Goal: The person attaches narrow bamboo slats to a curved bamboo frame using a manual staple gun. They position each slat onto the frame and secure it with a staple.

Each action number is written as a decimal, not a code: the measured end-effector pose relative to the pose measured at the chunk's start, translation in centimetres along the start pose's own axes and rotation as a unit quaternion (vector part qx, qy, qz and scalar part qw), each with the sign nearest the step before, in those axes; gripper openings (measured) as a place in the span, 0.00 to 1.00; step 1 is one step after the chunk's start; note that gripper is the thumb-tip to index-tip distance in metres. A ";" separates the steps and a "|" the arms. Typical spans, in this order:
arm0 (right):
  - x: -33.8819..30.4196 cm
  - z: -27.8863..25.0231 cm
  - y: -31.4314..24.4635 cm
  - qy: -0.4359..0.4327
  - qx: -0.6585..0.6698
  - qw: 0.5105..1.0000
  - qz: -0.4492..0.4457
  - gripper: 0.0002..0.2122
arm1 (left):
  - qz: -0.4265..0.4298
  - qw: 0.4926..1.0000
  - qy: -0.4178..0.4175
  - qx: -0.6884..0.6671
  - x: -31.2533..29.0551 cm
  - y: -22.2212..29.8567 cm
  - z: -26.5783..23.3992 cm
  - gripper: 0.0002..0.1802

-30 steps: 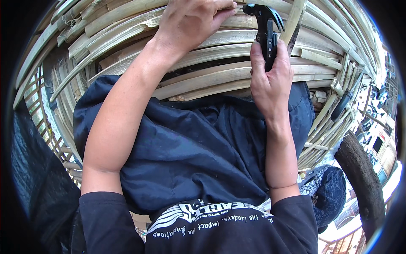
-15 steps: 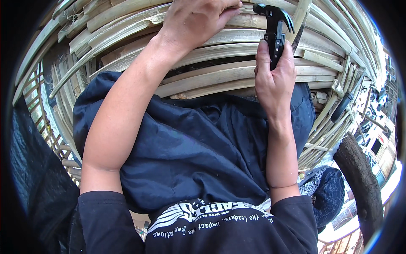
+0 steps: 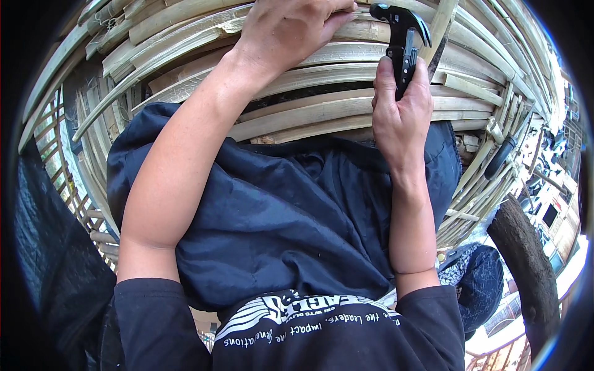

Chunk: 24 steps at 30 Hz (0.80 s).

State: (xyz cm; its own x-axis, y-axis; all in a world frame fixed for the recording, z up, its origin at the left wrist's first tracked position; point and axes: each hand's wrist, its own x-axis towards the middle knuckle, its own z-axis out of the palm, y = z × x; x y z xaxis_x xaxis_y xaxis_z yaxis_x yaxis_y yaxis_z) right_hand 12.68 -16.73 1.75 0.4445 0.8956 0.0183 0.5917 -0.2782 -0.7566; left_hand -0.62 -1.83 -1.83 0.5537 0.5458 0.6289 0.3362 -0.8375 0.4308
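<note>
My right hand (image 3: pixel 403 105) is wrapped round the dark handle of a small claw hammer (image 3: pixel 402 34), a multi-tool type with folded parts along its grip. Its head points up and to the left, over the bamboo strips. At the top edge my left hand (image 3: pixel 294 28) is closed, thumb and fingertips pinched together just left of the hammer head. What sits in that pinch, if anything, is too small or cut off by the frame. Long split bamboo strips (image 3: pixel 346 102) run crosswise below both hands.
Dark blue cloth (image 3: pixel 278 210) covers my lap, against the strips. A black-handled tool (image 3: pixel 501 157) rests among the bamboo at the right. Beyond it stands a thick brown log (image 3: pixel 526 266). Dark sheeting (image 3: pixel 52 260) hangs at the left beside a bamboo lattice (image 3: pixel 59 148).
Almost nothing differs. My left hand has shifted very slightly to the right; the right hand keeps its hold on the hammer in nearly the same place.
</note>
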 end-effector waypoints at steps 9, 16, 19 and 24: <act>-0.1 0.2 1.0 0.028 0.050 0.998 -0.013 0.12 | -0.001 1.000 -0.004 0.008 0.0 0.1 -0.2 0.05; -0.3 0.1 1.4 0.008 0.089 0.996 -0.031 0.11 | 0.001 1.000 0.001 -0.001 0.0 0.0 -0.1 0.06; -0.5 0.5 1.7 -0.006 0.092 0.995 -0.023 0.14 | -0.002 1.000 0.003 0.000 0.2 0.1 0.1 0.06; -1.0 0.2 0.9 0.010 0.082 0.996 -0.015 0.16 | 0.013 1.000 0.023 -0.010 0.0 -0.4 0.4 0.06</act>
State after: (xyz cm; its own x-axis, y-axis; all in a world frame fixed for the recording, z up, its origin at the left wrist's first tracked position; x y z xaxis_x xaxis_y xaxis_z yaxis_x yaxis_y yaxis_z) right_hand 12.67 -17.81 0.95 0.4427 0.8950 0.0551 0.4885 -0.1892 -0.8518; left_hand -0.45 -1.51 -2.28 0.5272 0.5243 0.6687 0.3060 -0.8513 0.4262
